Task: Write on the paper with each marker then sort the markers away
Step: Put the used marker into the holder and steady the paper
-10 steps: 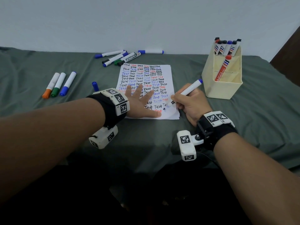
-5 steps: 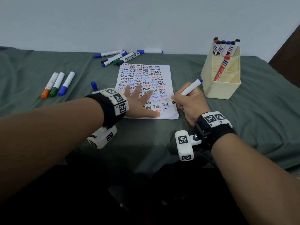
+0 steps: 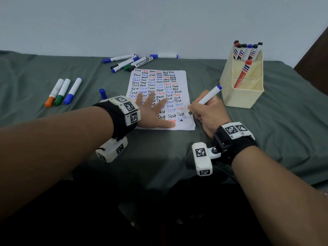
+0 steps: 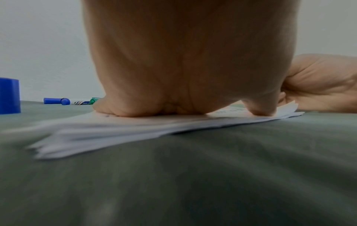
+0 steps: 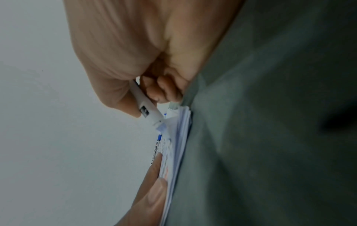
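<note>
Grey-green cloth is covering the worktop, and three capped markers are lying at its far left, orange, green and blue side by side. A loose blue cap is lying between them and the paper, with more markers scattered just beyond the sheet. The left hand is pressing flat on the paper, fingers straight and spread, so its grip is apart. The right hand is pinching the blue marker, grip clamped on the barrel, with the tip meeting the sheet's lower right corner. At the right, the cream organiser is holding several sorted markers. Risk, as a judgement: writing this close to the edge could be running the tip onto the cloth, and the stacked sheets could be sliding if the left hand lifts; the uncapped tip could also be drying out. Compared with one second earlier, the tip is sitting slightly further right along the bottom line, while the left hand is keeping its place.
</note>
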A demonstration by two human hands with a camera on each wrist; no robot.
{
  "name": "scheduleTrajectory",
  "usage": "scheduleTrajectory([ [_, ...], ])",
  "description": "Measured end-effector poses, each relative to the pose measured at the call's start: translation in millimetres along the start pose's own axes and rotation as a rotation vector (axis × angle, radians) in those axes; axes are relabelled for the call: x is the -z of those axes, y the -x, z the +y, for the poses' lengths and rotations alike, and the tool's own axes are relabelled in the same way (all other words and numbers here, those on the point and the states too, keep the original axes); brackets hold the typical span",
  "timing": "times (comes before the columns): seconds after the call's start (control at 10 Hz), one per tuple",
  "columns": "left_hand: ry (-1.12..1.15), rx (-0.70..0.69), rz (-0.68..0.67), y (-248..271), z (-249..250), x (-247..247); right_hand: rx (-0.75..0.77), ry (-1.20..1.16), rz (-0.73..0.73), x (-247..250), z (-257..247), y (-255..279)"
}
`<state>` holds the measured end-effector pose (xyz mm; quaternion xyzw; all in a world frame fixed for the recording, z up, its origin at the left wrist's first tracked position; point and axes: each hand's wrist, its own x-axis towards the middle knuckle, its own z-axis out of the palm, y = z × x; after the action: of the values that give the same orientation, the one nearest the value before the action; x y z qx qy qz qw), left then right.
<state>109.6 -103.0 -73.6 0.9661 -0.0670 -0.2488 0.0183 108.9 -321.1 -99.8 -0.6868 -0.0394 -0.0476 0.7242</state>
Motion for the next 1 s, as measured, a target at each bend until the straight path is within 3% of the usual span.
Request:
scheduleTrajectory([
  [1.0,-0.007,-0.005,0.0,-2.6,-1.7,-0.7,-0.019,-0.033,0.085,0.3,-2.7,1.2],
])
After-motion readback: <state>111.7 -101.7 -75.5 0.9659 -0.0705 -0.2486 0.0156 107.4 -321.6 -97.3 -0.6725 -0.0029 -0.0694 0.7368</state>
